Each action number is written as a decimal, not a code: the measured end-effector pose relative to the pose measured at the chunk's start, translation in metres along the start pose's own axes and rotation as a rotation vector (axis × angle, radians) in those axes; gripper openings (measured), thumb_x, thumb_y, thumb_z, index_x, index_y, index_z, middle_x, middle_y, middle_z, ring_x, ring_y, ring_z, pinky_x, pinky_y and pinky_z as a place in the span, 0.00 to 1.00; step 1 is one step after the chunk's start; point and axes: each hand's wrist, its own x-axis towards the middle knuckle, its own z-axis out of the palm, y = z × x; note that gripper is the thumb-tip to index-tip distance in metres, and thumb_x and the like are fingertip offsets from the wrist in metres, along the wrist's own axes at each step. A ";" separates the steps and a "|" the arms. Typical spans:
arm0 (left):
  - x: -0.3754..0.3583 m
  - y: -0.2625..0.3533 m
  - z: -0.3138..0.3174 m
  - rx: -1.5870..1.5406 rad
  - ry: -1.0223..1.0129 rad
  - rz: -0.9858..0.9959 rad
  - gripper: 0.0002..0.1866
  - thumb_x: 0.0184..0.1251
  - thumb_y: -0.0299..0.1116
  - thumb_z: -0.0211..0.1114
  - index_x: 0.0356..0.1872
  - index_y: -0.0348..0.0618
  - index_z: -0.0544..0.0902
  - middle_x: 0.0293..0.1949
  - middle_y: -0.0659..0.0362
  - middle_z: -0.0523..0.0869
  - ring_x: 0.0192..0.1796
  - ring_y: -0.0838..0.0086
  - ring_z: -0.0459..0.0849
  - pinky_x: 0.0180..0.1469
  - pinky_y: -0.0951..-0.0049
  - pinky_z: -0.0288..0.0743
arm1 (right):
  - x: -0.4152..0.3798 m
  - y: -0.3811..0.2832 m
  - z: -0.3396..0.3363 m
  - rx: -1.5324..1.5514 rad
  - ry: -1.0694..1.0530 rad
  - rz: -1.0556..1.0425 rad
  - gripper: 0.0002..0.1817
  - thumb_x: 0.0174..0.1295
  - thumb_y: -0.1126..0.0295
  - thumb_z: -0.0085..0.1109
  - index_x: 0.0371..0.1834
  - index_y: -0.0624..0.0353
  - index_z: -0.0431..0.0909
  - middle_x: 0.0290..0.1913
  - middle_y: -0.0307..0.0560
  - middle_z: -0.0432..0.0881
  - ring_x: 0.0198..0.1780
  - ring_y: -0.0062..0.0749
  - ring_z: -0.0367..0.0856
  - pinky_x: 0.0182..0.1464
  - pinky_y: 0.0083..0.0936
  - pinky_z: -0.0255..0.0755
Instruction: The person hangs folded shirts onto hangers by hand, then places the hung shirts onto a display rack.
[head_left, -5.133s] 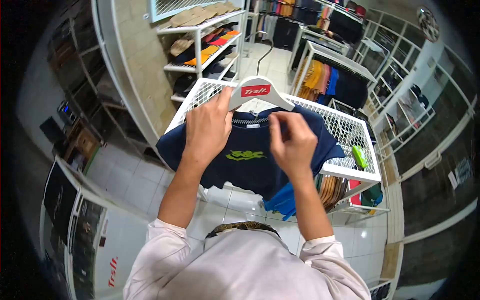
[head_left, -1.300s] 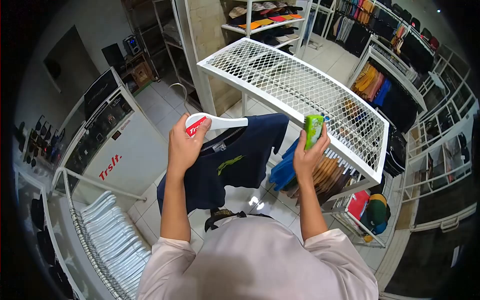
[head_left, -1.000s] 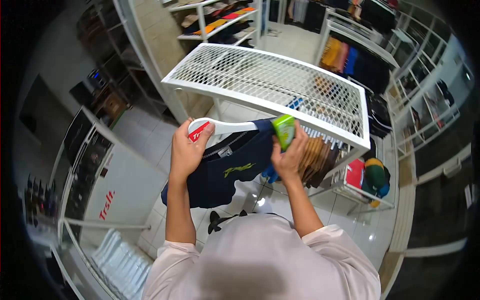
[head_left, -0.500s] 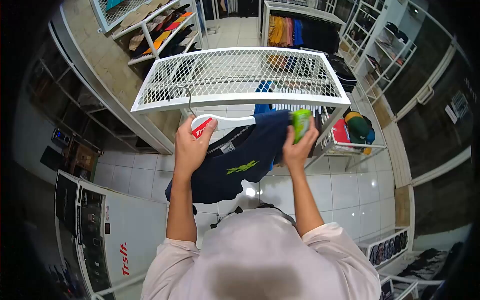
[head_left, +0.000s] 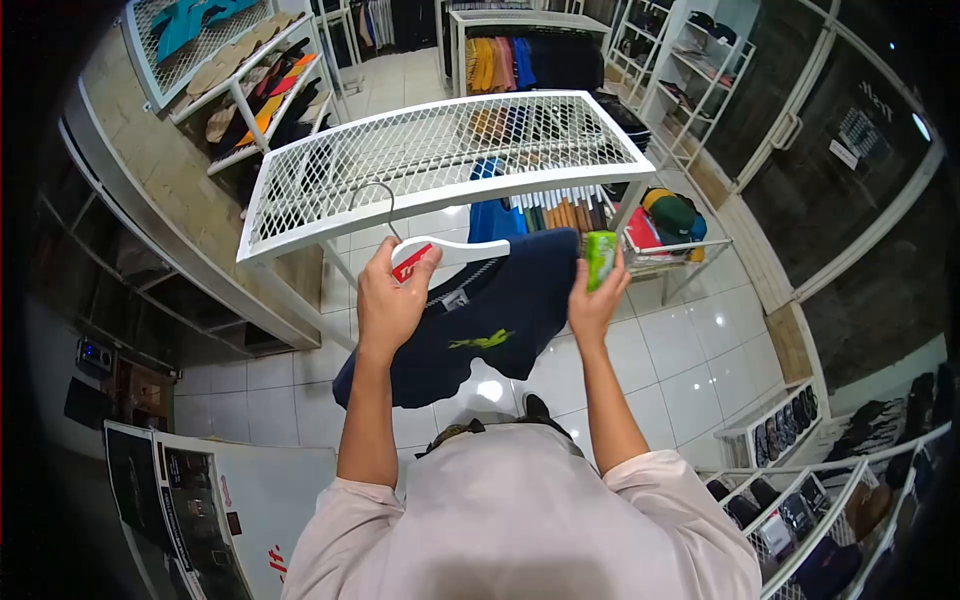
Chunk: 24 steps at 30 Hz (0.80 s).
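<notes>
My left hand (head_left: 393,305) grips a white clothes hanger (head_left: 470,252) near the base of its metal hook, beside a red label. A dark navy T-shirt (head_left: 530,290) hangs from this hanger, with a green print on its chest and a pale neck tag. In my right hand (head_left: 598,305) is a small green packet-like object (head_left: 600,258) with light lettering, upright next to the shirt's right shoulder. Whether those fingers also pinch the fabric is hidden. The hanger's hook tip is close to the front bar of a white rack.
A white mesh-topped rack (head_left: 440,165) stands just ahead, with clothes on hangers (head_left: 565,210) under its right side. Caps (head_left: 672,215) lie on a low stand at right. Shelves of caps (head_left: 275,100) line the left wall; a white cabinet (head_left: 270,490) is lower left.
My view has turned to the right, so the rack and shelves shift left. Both hands keep their holds, and the shirt hangs slightly more turned, its print partly folded.
</notes>
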 end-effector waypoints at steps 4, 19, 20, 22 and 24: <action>-0.003 -0.005 -0.001 -0.078 0.016 0.081 0.20 0.68 0.42 0.73 0.41 0.31 0.83 0.31 0.46 0.90 0.36 0.60 0.92 0.40 0.64 0.80 | 0.006 -0.028 -0.030 -0.008 0.069 0.089 0.35 0.72 0.64 0.63 0.77 0.67 0.61 0.62 0.67 0.69 0.64 0.63 0.69 0.68 0.47 0.63; -0.010 -0.011 -0.031 -0.293 -0.315 -0.052 0.16 0.65 0.30 0.77 0.50 0.37 0.85 0.39 0.59 0.89 0.35 0.79 0.85 0.41 0.77 0.79 | 0.005 -0.055 -0.033 0.068 -0.046 -0.051 0.35 0.70 0.65 0.65 0.76 0.66 0.64 0.60 0.64 0.71 0.62 0.57 0.73 0.66 0.44 0.67; -0.012 -0.012 -0.026 -0.220 -0.301 0.102 0.14 0.65 0.29 0.76 0.49 0.35 0.86 0.35 0.55 0.90 0.34 0.80 0.86 0.38 0.77 0.79 | 0.003 -0.073 -0.033 0.083 -0.112 -0.158 0.36 0.69 0.66 0.66 0.77 0.66 0.63 0.60 0.63 0.71 0.61 0.55 0.73 0.65 0.42 0.68; -0.017 -0.011 -0.018 -0.109 -0.307 0.093 0.13 0.63 0.28 0.76 0.48 0.37 0.88 0.35 0.54 0.92 0.32 0.78 0.87 0.36 0.76 0.79 | -0.004 -0.103 -0.029 0.159 -0.280 -0.226 0.37 0.68 0.67 0.67 0.77 0.67 0.63 0.60 0.64 0.71 0.60 0.55 0.73 0.65 0.42 0.68; -0.023 -0.003 -0.022 -0.058 -0.269 0.149 0.12 0.63 0.27 0.76 0.47 0.38 0.90 0.35 0.53 0.92 0.31 0.76 0.88 0.36 0.76 0.79 | -0.010 -0.087 -0.008 0.198 -0.290 -0.272 0.37 0.67 0.67 0.68 0.76 0.67 0.63 0.60 0.65 0.70 0.60 0.57 0.73 0.64 0.43 0.67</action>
